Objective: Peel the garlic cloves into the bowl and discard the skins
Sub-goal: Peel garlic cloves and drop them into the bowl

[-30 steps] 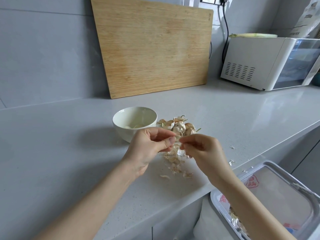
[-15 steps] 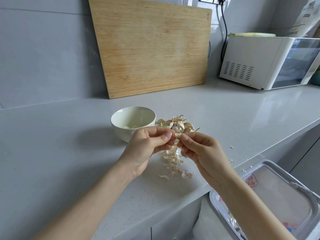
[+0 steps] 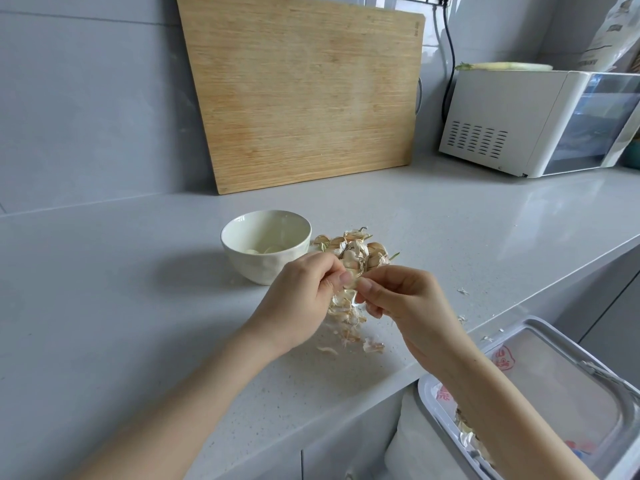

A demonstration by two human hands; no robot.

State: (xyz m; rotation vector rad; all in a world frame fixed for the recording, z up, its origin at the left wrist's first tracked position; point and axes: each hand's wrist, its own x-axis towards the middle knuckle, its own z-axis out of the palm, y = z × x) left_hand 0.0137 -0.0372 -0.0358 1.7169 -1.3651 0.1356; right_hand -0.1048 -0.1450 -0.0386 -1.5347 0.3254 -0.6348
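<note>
The left hand (image 3: 298, 299) and right hand (image 3: 408, 303) sit closer than a second ago, fingertips clamped on one garlic clove (image 3: 350, 283); its peeling looks unfinished, bowl (image 3: 256, 268) drop pending.

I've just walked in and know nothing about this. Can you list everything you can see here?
cutting board: one, light wood, leaning on the back wall
appliance: one, white, back right of the counter
cable: one, black, on the wall behind the appliance
bowl: one, cream, mid-counter
peeled cloves: a few, pale, in the bowl
unpeeled cloves: a pile, tan, right of the bowl
loose skins: many, tan, on the counter under the hands
bin: one, white-lined, below the counter edge
garlic clove: one, pale, between both hands
left hand: pinches the garlic clove
right hand: pinches the garlic clove
</note>
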